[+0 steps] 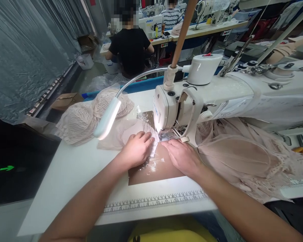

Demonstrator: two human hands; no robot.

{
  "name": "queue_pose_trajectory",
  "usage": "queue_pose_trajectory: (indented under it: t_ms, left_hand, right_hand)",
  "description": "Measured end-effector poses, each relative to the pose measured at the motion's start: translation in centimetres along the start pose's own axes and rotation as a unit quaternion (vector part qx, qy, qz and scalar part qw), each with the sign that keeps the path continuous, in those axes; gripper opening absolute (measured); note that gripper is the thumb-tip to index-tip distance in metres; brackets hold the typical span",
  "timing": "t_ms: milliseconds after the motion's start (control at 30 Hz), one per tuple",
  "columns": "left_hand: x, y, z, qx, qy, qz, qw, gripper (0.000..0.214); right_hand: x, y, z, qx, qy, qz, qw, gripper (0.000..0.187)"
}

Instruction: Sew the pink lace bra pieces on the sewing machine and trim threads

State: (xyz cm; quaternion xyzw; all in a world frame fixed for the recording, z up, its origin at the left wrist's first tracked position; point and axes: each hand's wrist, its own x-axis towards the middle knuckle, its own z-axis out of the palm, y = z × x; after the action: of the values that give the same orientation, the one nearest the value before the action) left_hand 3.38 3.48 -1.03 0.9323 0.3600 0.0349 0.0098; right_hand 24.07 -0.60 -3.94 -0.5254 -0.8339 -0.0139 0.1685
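Note:
A white sewing machine (pixel 168 106) stands over the work, its needle area lit by a lamp (pixel 107 117) on a bendy metal neck. Pale, sheer lace fabric (pixel 111 137) with a cup-shaped part runs up to the presser foot (pixel 163 136). My left hand (pixel 138 148) lies on this fabric left of the needle, fingers bent a little and pressing down. Just right of and in front of the needle rests my right hand (pixel 183 156), fingers stretched and flat. Under both hands is a brown, shiny-covered patch (pixel 154 171) on the white table. My fingers partly hide the fabric at the needle.
Lace-covered cups (pixel 78 122) lie at the table's left side. Sheer pink garment pieces (pixel 239 154) are heaped right of the machine. A printed ruler scale (pixel 156 201) runs along the front edge. Beyond, a person in a black top (pixel 130 48) sits near other sewing machines.

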Motion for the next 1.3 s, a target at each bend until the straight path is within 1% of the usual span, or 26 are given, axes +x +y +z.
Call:
queue_pose_trajectory:
  t_ms: [67, 167, 233, 300, 433, 500, 567, 600, 667, 767, 833, 867, 933, 967, 1100, 1233, 1300]
  left_hand:
    - [-0.5, 0.8, -1.5, -0.014, -0.038, -0.003, 0.999, 0.034]
    - [-1.4, 1.9, -3.6, -0.056, -0.096, 0.019, 0.994, 0.034]
    - [-1.9, 2.5, -4.4, -0.077, -0.117, 0.02, 0.99, 0.03]
    - [-2.4, 3.0, -4.3, -0.087, -0.123, 0.03, 0.988, 0.027]
    - [-2.5, 3.6, -2.7, -0.089, -0.104, 0.063, 0.989, 0.024]
    - [-2.1, 3.4, -2.0, -0.101, -0.086, 0.052, 0.99, 0.022]
    - [-1.6, 2.6, -1.6, -0.15, -0.077, 0.033, 0.985, 0.02]
    - [-1.3, 2.1, -1.6, -0.192, -0.077, 0.021, 0.978, 0.021]
    - [-1.0, 1.0, -1.6, -0.297, -0.085, -0.008, 0.951, 0.022]
    - [-0.7, -0.4, -1.4, -0.439, -0.104, -0.067, 0.89, 0.028]
    - [-0.7, -0.9, -1.1, -0.497, -0.112, -0.093, 0.855, 0.031]
    - [-0.7, -1.0, -1.0, -0.515, -0.113, -0.099, 0.844, 0.032]
    - [-0.6, -1.1, -0.7, -0.533, -0.11, -0.102, 0.833, 0.033]
    - [-0.6, -1.1, -0.6, -0.538, -0.107, -0.104, 0.829, 0.033]
    - [-0.6, -1.0, -0.4, -0.567, -0.097, -0.124, 0.809, 0.032]
    - [-0.6, -1.2, -0.2, -0.582, -0.087, -0.137, 0.797, 0.034]
    - [-0.6, -1.3, -0.1, -0.585, -0.084, -0.138, 0.795, 0.034]
  right_hand:
    - [0.0, 0.1, 0.0, 0.01, -0.001, 0.007, 1.0, 0.033]
    - [0.0, 0.2, -0.1, 0.019, -0.022, 0.014, 0.999, 0.032]
    - [0.0, 0.2, -0.2, 0.021, -0.035, 0.018, 0.999, 0.032]
    - [0.0, 0.2, -0.3, 0.021, -0.042, 0.022, 0.999, 0.032]
    - [0.0, 0.1, -0.8, 0.037, -0.05, 0.023, 0.998, 0.033]
    - [-0.1, 0.1, -1.0, 0.056, -0.05, 0.019, 0.997, 0.033]
    - [-0.2, 0.2, -1.3, 0.078, -0.049, 0.016, 0.996, 0.035]
    - [-0.2, 0.3, -1.4, 0.088, -0.049, 0.014, 0.995, 0.036]
    - [-0.2, 0.3, -1.5, 0.106, -0.052, 0.009, 0.993, 0.038]
    - [-0.2, 0.2, -1.5, 0.124, -0.053, 0.005, 0.991, 0.039]
    - [0.0, 0.1, -1.4, 0.142, -0.045, 0.007, 0.989, 0.034]
    - [0.0, 0.0, -1.3, 0.154, -0.041, 0.008, 0.987, 0.029]
    - [0.2, -0.1, -1.2, 0.182, -0.033, 0.008, 0.983, 0.018]
    - [0.2, -0.1, -1.2, 0.195, -0.029, 0.006, 0.98, 0.016]
    - [0.0, 0.1, -1.2, 0.221, 0.003, -0.001, 0.975, 0.035]
    - [-0.5, 0.4, -1.4, 0.238, 0.04, -0.01, 0.97, 0.033]
    - [-0.7, 0.4, -1.4, 0.216, 0.062, -0.032, 0.974, 0.036]
